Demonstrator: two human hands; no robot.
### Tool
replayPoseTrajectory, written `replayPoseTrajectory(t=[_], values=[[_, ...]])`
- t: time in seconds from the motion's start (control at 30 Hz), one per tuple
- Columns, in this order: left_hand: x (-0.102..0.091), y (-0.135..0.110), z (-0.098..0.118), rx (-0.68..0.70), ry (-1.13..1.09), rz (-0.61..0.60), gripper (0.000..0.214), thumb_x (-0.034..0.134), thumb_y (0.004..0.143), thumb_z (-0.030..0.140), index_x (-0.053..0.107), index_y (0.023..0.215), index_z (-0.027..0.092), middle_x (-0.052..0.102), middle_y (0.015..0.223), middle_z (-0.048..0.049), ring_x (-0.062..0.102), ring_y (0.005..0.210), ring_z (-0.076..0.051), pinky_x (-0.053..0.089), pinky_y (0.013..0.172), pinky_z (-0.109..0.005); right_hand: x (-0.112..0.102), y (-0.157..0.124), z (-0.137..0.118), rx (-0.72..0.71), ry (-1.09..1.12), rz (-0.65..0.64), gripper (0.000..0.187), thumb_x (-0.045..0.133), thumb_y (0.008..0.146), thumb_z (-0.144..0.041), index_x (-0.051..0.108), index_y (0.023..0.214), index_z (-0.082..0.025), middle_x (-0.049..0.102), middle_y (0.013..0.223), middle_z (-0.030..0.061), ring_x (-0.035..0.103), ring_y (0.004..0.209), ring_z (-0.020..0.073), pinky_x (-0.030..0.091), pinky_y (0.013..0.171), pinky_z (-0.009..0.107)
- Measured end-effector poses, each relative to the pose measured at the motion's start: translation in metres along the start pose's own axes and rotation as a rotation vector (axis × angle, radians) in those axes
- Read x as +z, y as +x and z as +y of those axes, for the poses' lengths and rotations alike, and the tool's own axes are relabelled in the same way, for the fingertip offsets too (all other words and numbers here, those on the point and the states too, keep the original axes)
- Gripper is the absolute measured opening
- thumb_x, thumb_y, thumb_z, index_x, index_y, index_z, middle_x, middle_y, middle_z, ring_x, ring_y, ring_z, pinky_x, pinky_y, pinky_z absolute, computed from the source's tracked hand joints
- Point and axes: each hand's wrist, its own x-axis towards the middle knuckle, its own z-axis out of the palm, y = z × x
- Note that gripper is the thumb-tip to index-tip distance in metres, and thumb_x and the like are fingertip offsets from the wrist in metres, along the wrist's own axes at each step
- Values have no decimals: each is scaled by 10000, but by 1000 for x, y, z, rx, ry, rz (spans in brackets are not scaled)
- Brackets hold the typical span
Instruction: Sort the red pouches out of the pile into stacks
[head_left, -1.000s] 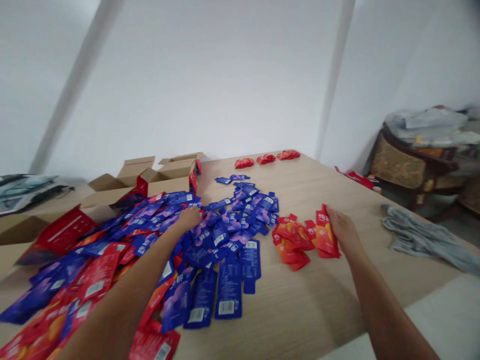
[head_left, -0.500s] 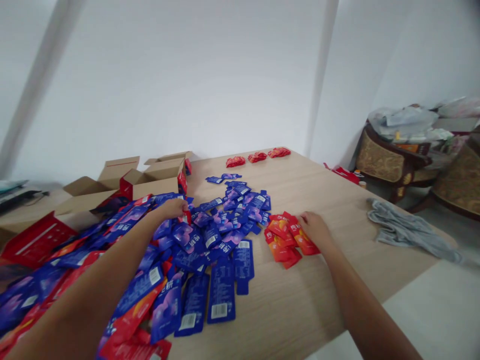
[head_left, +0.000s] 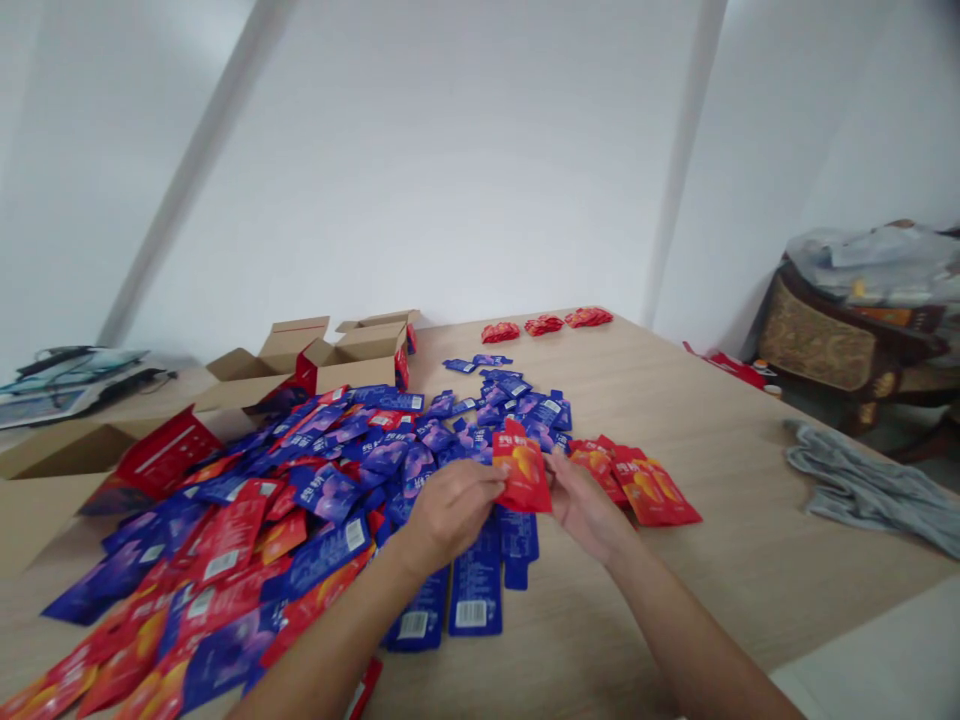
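Note:
A red spouted pouch (head_left: 522, 470) with orange fruit printed on it is held up over the table between my two hands. My left hand (head_left: 454, 505) pinches its left edge. At the pouch's right edge, the fingers of my right hand (head_left: 589, 505) close on it. Just beyond my right hand lies a small group of red pouches (head_left: 654, 488). Under and left of my left hand spreads a big mixed heap of blue pouches (head_left: 328, 490) and red ones, partly hidden by my forearm. Blue pouches with barcodes (head_left: 475, 590) lie flat below my hands.
Open cardboard boxes (head_left: 360, 350) stand at the back left. Three red bundles (head_left: 544, 325) lie along the table's far edge. A grey cloth (head_left: 862, 485) rests at the right edge. Beyond it is a carved chair (head_left: 817, 325) piled with bags.
My left hand has come right from the heap with a red pouch. My right hand has left the red group and moved left to meet it. The view has turned left.

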Motion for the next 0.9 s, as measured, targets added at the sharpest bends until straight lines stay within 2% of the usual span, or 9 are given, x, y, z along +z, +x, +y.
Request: replayPoseTrajectory(t=[0.07, 0.2, 0.23, 0.3, 0.37, 0.47, 0.6, 0.73, 0.9], values=[[21, -7, 15, -56, -123, 70, 185, 479, 855, 148, 639, 911, 221, 685, 1023, -74, 619, 973, -175, 495, 874, -355, 9, -1, 2, -36, 74, 55, 321, 721, 687, -445, 676, 899, -208, 717, 812, 33, 654, 720, 188, 507, 674, 308], [51, -6, 31, -637, -532, 330, 221, 453, 887, 289, 585, 1042, 201, 639, 1084, -84, 606, 992, -197, 506, 843, -361, 7, -3, 8, -137, 107, 192, 274, 766, 651, -369, 675, 863, -221, 710, 816, 1, 640, 736, 169, 507, 716, 296], [57, -4, 33, -771, -687, 321, 258, 471, 876, 342, 568, 1059, 188, 641, 1068, -85, 622, 945, -198, 524, 794, -351, 6, -4, 11, -172, 99, 217, 255, 757, 664, -365, 669, 858, -225, 706, 811, -6, 635, 727, 161, 506, 713, 291], [68, 0, 35, -919, -966, 180, 329, 571, 807, 418, 571, 1001, 153, 669, 943, -74, 648, 782, -182, 541, 668, -310, 5, -5, 17, -217, 37, 234, 217, 723, 706, -366, 651, 861, -231, 688, 752, -24, 609, 630, 137, 501, 640, 276], [77, 3, 37, -944, -1107, 27, 355, 677, 717, 427, 579, 875, 124, 670, 737, -44, 625, 600, -143, 515, 552, -254, 3, -5, 22, -229, -50, 228, 200, 690, 740, -377, 636, 863, -228, 661, 686, -35, 558, 523, 117, 478, 548, 260], [85, 0, 38, -956, -1155, -58, 369, 724, 664, 433, 549, 764, 123, 604, 511, 3, 544, 407, -102, 440, 416, -197, 1, -5, 23, -243, -95, 265, 226, 704, 724, -381, 628, 871, -227, 667, 721, -30, 574, 564, 118, 482, 571, 250], [90, -8, 40, -981, -1172, -144, 406, 669, 703, 503, 518, 787, 137, 615, 490, -3, 524, 336, -110, 397, 331, -188, -6, -1, 17, -271, -77, 340, 229, 715, 708, -400, 617, 818, -225, 648, 682, -36, 571, 581, 119, 479, 588, 237], [92, -15, 43, -923, -1222, -208, 417, 542, 791, 559, 498, 786, 145, 632, 516, -16, 523, 339, -92, 385, 328, -166, -11, 0, 15, -235, -54, 322, 235, 734, 690, -385, 616, 810, -221, 655, 700, -15, 569, 572, 132, 473, 563, 245], [89, -22, 46, -963, -1173, -261, 406, 532, 801, 559, 472, 818, 158, 600, 471, 21, 467, 291, -74, 302, 278, -139, -16, 0, 17, -238, -94, 353, 250, 727, 680, -431, 616, 741, -216, 639, 646, -22, 544, 529, 142, 442, 537, 264]])
